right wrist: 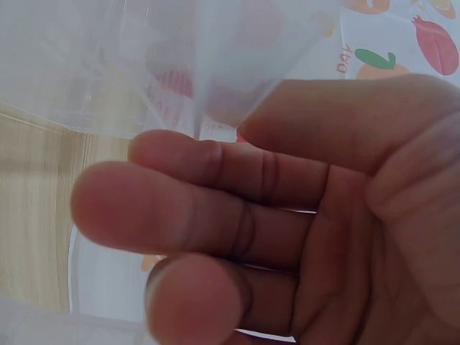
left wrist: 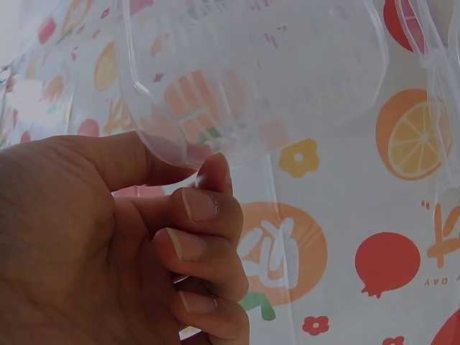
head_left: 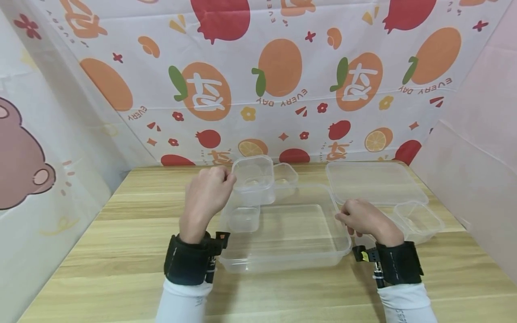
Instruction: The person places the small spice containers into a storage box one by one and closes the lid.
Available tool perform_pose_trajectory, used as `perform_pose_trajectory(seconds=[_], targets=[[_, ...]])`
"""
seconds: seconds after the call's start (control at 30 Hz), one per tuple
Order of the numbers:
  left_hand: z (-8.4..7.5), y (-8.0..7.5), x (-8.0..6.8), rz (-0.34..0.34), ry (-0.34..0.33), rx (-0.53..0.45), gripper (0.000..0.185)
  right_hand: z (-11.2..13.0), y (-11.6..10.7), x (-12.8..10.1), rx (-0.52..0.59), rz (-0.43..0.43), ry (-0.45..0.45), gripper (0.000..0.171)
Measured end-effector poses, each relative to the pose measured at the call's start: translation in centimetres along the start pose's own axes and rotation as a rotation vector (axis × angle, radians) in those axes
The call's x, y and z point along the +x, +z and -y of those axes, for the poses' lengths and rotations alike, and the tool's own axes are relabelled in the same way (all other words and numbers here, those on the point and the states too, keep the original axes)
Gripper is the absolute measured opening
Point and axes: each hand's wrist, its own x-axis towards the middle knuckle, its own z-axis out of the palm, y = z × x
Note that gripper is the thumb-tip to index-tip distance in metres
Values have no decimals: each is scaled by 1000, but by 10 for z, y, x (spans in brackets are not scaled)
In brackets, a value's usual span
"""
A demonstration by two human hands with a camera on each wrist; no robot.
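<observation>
My left hand (head_left: 208, 197) pinches the edge of a clear square plastic container (head_left: 253, 172) between thumb and index finger, over the back left of a large clear plastic box (head_left: 282, 261). In the left wrist view, the held container (left wrist: 316, 79) rises above the fingertips, the other fingers curled below. My right hand (head_left: 365, 220) grips the large box's right rim. The right wrist view has its thumb and index finger on a clear plastic wall (right wrist: 215, 65), other fingers bent loosely beneath. A small clear container (head_left: 244, 220) shows at the left inside the large box.
Another small clear container (head_left: 285, 172) stands behind the large box. A wide, flat clear lid (head_left: 375, 181) lies at the back right, with a clear container (head_left: 420, 222) in front of it. The wooden table (head_left: 121, 251) meets a fruit-print cloth (head_left: 278, 130) at the back.
</observation>
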Motion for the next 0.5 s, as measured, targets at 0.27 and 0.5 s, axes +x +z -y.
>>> perform_pose_trajectory(seconds=[0.27,0.5], targets=[[-4,7,3,21,3,-6,40,-1,0,0,6,6,1,36],[-5,15,5,17,22,12,41,-2,1,0,5,4,-7,36]])
